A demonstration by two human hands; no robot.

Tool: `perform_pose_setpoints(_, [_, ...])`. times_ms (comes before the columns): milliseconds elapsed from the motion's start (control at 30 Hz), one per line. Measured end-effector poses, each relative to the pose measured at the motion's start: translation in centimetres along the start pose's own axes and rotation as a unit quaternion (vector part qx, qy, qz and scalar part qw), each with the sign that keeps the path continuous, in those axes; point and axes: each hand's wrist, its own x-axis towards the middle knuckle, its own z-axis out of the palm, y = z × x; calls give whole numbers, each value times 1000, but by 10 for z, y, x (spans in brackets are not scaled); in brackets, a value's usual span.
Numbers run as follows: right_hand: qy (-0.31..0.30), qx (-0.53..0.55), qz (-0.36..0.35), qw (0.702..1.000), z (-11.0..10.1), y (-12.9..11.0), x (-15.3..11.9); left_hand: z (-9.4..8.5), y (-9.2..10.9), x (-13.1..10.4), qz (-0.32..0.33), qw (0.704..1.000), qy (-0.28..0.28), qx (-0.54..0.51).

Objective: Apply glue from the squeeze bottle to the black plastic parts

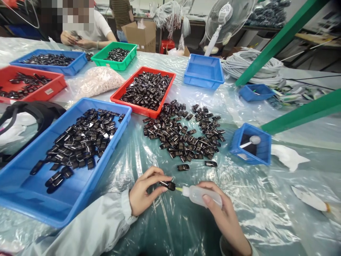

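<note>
Between thumb and fingers, my left hand pinches a small black plastic part. My right hand is wrapped round a translucent squeeze bottle whose thin yellowish tip points left at the part's right end; whether they touch is too small to tell. Just beyond my hands, two single black parts lie on the plastic-covered table. Behind them spreads a loose pile of similar black parts. To the left, a large blue tray holds many more.
A red tray of black parts stands behind the pile. At right are a small blue bin with a white-handled tool and green bars. A person sits across the table near a green tray.
</note>
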Motion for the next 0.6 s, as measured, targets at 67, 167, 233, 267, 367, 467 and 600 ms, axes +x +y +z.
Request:
perform_pose_setpoints(67, [1, 2, 0, 1000, 0, 1, 0, 0, 0, 0, 1, 1000, 0, -2])
perform_pose_setpoints(167, [12, 5, 6, 1000, 1, 0, 1, 0, -1, 0, -3, 1000, 7, -3])
perform_pose_setpoints(233, [24, 8, 11, 1000, 1, -2, 2, -1, -1, 0, -8, 1000, 20, 1])
perform_pose_setpoints(267, [29, 9, 12, 999, 0, -2, 2, -1, -1, 1, -13, 999, 29, 4])
perform_pose_setpoints(367, [53, 8, 16, 998, -6, -1, 1, -4, -3, 3, -42, 997, 69, 12])
perform_pose_setpoints(467, [95, 2, 25, 995, -14, 5, 0, -6, -6, 5, -79, 990, 120, 8])
perform_pose_setpoints(600, [112, -16, 23, 993, -21, 13, 5, -8, -10, 6, -100, 983, 152, -5])
